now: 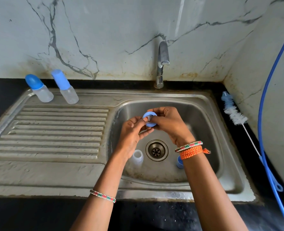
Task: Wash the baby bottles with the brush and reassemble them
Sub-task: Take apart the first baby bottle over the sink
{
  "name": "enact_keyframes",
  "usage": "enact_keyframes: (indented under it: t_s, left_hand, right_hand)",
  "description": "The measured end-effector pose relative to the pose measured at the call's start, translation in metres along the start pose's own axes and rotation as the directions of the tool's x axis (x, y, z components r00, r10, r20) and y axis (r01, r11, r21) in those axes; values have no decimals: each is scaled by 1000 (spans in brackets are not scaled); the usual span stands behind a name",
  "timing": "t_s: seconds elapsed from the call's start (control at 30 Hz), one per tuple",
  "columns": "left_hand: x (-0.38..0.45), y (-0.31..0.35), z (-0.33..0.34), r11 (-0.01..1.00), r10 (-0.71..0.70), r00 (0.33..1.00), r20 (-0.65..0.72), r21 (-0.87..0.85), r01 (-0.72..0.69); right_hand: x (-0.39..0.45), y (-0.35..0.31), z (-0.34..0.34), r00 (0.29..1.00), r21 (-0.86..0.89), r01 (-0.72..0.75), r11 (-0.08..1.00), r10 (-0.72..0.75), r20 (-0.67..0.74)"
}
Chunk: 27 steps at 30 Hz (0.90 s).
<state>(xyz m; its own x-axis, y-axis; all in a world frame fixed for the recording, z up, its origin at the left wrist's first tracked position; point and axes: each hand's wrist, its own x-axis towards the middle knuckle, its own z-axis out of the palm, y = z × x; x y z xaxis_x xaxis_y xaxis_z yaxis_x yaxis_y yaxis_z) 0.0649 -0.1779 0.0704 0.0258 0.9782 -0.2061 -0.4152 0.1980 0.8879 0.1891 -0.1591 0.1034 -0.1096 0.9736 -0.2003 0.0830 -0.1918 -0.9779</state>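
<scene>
light: soft, even | shadows: faint | edges: wide-angle bowed | focus: sharp

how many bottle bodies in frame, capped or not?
3. Two capped baby bottles stand on the drainboard's back edge; one open bottle body sits in the sink basin, partly hidden by the left forearm.

Bare forearms, beaded bangle on left wrist, orange thread band on right

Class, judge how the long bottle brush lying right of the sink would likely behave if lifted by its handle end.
The bottle brush probably feels light: thin wire stem, fluffy bristles. It may sag or wobble, since the bristle head sits far from the handle. Unlikely to roll, as bristles would drag on the counter.
</scene>
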Motion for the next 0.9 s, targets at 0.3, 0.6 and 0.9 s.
enact_keyframes:
  t_s: [0.3, 0.6, 0.9]
  left_hand:
    - [5, -6, 5, 1000, -26, 1000, -16, -17, 26]
    - [7, -18, 1, 974, 63, 979, -194, 224, -18]
    - [-1, -21, -16, 934, 152, 988, 25, 323, -152]
  right_hand:
    - [0, -1, -10, 981, 138, -123, 983, 100, 165]
    - [7, 22, 2, 982, 282, -187, 941, 168, 88]
    - [10, 27, -6, 987, 229, -158, 960, 157, 23]
